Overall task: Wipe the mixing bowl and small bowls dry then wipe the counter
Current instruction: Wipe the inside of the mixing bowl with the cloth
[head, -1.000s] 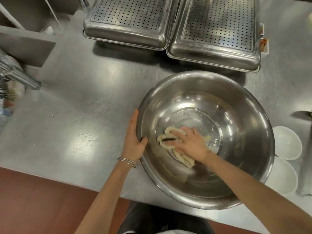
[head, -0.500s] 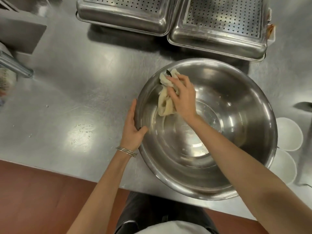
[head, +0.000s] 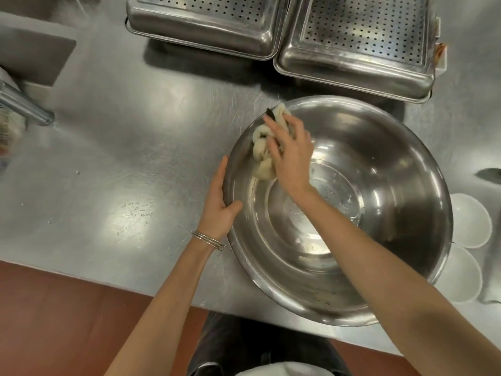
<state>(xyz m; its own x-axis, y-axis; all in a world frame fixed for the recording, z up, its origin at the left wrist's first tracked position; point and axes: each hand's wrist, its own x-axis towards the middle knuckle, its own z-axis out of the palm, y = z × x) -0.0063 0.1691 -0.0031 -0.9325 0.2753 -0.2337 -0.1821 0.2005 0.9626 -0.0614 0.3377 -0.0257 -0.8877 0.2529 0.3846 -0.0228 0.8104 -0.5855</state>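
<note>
A large steel mixing bowl [head: 379,164] sits on the steel counter [head: 135,147] near its front edge. My right hand [head: 291,153] presses a bunched cream cloth [head: 261,147] against the bowl's upper left inner wall, close to the rim. My left hand [head: 219,204] grips the bowl's left rim, thumb inside and fingers outside. Two small white bowls [head: 471,221] [head: 461,278] stand at the right, partly hidden behind the big bowl.
Two upturned perforated steel trays [head: 206,20] [head: 360,47] lie side by side at the back of the counter. A metal spout [head: 24,107] juts in from the left edge. Water droplets [head: 135,213] spot the counter left of the bowl. Red-brown floor lies below.
My right hand carried the cloth from the bowl's bottom up to the upper left wall, and it has since stayed near the rim. My left hand has kept its hold on the rim.
</note>
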